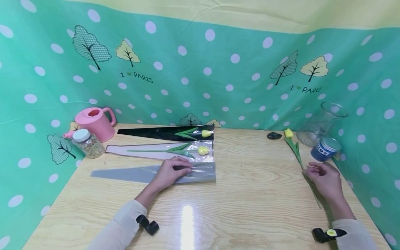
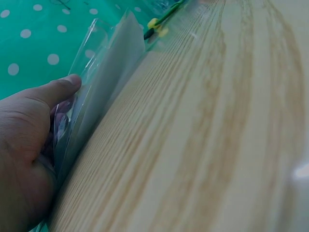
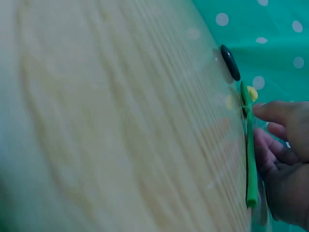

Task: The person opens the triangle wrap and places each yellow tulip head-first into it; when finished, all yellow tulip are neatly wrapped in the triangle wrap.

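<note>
My left hand is over a grey flower sleeve with a clear front. In the left wrist view, the thumb and fingers hold the clear film at its edge, raised from the grey backing. On the right, a single yellow tulip lies along the table with its stem pointing towards me. The right hand grips its stem with thumb and fingertips, though the contact is partly hidden. A white sleeve and a black sleeve lie behind the grey one, each with a yellow tulip.
At the back left stand a pink watering can and a jar with a white lid. A dark oval object lies near the right-hand tulip. A glass vase and a blue jar stand at the right edge.
</note>
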A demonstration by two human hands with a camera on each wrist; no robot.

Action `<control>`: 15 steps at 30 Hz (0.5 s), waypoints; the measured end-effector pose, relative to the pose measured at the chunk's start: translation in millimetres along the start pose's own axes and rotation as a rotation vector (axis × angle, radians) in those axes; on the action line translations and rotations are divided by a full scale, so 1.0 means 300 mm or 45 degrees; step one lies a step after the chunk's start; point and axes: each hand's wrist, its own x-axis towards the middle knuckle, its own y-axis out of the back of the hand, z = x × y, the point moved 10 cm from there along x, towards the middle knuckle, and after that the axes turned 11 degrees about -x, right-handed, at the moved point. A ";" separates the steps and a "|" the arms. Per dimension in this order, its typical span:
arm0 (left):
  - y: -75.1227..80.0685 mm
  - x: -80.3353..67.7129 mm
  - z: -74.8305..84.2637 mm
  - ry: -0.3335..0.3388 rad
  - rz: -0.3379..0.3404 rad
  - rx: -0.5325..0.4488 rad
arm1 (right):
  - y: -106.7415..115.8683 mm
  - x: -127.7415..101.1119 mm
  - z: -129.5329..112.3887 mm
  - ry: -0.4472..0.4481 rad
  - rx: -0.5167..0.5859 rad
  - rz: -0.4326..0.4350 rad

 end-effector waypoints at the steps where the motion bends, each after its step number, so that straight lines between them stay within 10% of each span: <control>1: 0.000 0.000 -0.002 0.001 0.001 -0.001 | -0.002 -0.001 -0.007 0.010 -0.025 0.007; 8: 0.000 -0.002 -0.001 0.004 -0.005 -0.021 | 0.008 -0.005 -0.086 0.089 -0.236 0.091; 15: 0.000 -0.001 0.014 -0.018 -0.011 -0.017 | -0.010 -0.024 -0.087 -0.065 -0.214 -0.026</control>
